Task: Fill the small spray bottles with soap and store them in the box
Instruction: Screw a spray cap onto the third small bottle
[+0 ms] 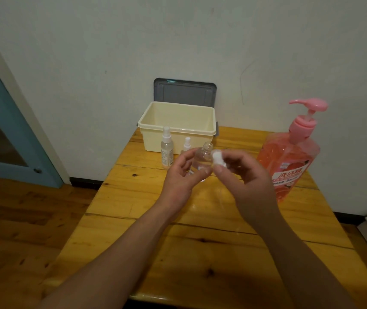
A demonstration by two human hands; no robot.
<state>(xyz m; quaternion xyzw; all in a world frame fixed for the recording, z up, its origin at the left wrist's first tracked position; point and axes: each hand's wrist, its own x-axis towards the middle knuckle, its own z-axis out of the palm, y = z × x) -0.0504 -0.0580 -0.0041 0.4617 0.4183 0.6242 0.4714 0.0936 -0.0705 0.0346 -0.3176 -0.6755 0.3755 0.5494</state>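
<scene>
Wooden desk [200, 253] by wall, box [176, 128] empty at far edge
L hand [181, 175] grips uncapped bottle [201, 160] mid-desk, R hand [242, 175] pinches its spray cap [217, 159]; no soap in yet, 2 more bottles [167, 147] wait

Plain room of a home, small varnished pine table [200, 241] pushed against a scuffed white wall [111, 52], wood plank floor [22, 219], blue-framed glazed door [6, 130] at left, pink pump bottle of household dish soap [289, 161], cream plastic storage box [177, 126]
</scene>
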